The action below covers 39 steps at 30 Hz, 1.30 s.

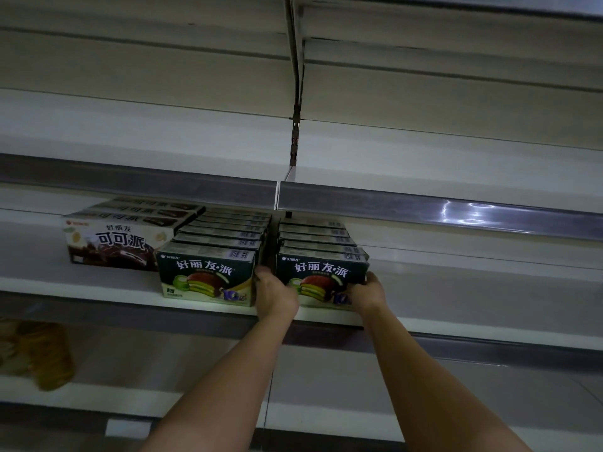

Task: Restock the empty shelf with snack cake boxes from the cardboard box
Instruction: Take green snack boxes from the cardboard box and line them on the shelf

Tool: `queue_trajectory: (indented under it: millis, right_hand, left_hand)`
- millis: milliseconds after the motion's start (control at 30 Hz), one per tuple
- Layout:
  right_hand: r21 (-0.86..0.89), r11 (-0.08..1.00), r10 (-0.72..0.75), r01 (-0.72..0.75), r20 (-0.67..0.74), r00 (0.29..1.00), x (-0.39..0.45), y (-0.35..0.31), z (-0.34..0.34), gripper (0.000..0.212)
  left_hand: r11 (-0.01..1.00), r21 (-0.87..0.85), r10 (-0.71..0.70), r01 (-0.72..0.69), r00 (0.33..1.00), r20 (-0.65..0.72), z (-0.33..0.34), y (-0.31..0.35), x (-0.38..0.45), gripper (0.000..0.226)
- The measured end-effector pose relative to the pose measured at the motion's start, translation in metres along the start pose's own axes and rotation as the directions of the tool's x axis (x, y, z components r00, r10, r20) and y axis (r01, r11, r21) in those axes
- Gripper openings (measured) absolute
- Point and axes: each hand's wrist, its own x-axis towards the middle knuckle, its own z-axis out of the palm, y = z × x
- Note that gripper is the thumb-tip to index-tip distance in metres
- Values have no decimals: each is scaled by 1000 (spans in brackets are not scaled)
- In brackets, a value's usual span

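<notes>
Lower shelf, far left: blurred yellowish packages sit one level below the stocked shelf; too dim to tell what they are.
Shelf: a white store shelf runs across the view, with a grey price rail on the level above.
Brown boxes: a row of cocoa-pie boxes stands at the left, set back from the front edge.
Left green row: dark green snack cake boxes stand upright one behind another, touching the brown row's right side, the front box at the shelf's front edge.
Left hand: the left hand reaches into the narrow gap between the two green rows, fingers curled round the left edge of the front right-hand box.
Right green row: a second file of green boxes, just beside the first, its front box held at both sides.
Right hand: the right hand grips that box's lower right corner.
</notes>
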Motion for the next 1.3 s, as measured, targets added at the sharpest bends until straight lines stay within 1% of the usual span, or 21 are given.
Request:
queue_trajectory:
  millis: [100,233,300,333,400,467,567,667,700,733,800,833,867,967,1033,1167,1233,1300]
  right_hand:
    - [38,999,2,-3,30,1000,4,1,4,42]
    - [83,997,-2,0,24,1000,9,-2,13,46]
    - [145,989,12,-13,12,1000,12,-5,16,45]
    - [174,985,12,-14,10,1000,14,-7,18,42]
    - [191,982,5,-8,18,1000,16,-8,20,31]
    - [196,980,10,-17,33,999,16,-10,22,27]
    - [233,972,19,-31,52,998,15,-12,20,31]
    - [285,958,28,-42,51,998,10,-13,20,46]
    - [270,962,35,-40,24,999,10,-13,20,50]
    - [228,973,40,-33,-24,999,8,-13,19,47]
    - [131,991,34,-16,-138,990,5,-12,17,29]
    - [102,995,30,-13,-164,986,4,-12,17,18]
    - [85,996,25,-11,-163,986,1,-12,17,13]
    - [35,999,5,-2,-92,996,-1,-14,20,17]
    - [32,999,-8,9,-32,999,-3,-16,21,18]
    - [28,999,-41,39,65,997,-14,-20,18,28]
    - [34,998,-48,45,96,994,-20,-20,17,30]
    - [43,998,-55,50,108,993,-24,-19,18,32]
  left_hand:
    - [999,-43,-16,17,1000,25,5,-1,-1,53]
    - [1000,-8,21,-21,997,79,11,-1,0,69]
    - [999,16,37,-39,994,106,11,-1,2,68]
    - [999,30,41,-45,993,115,11,0,4,67]
    - [997,56,52,-59,991,124,10,0,6,67]
    - [996,62,60,-68,990,128,10,1,7,67]
    - [996,65,55,-64,991,125,11,1,8,67]
    - [996,53,67,-75,989,135,12,-2,10,63]
    - [996,48,72,-80,987,141,12,-2,11,60]
    - [996,43,72,-79,986,149,12,-3,11,58]
    - [997,34,61,-67,984,165,9,-2,12,54]
    - [998,33,53,-59,984,172,8,-2,13,54]
    - [998,33,47,-54,983,178,7,-2,14,55]
    - [999,30,33,-41,978,207,6,-1,18,61]
    - [1000,15,19,-23,964,264,5,-1,18,65]
    - [999,40,14,-30,933,358,6,1,13,56]
    - [998,41,22,-39,933,358,5,2,9,53]
    - [995,59,63,-84,952,301,0,1,4,48]
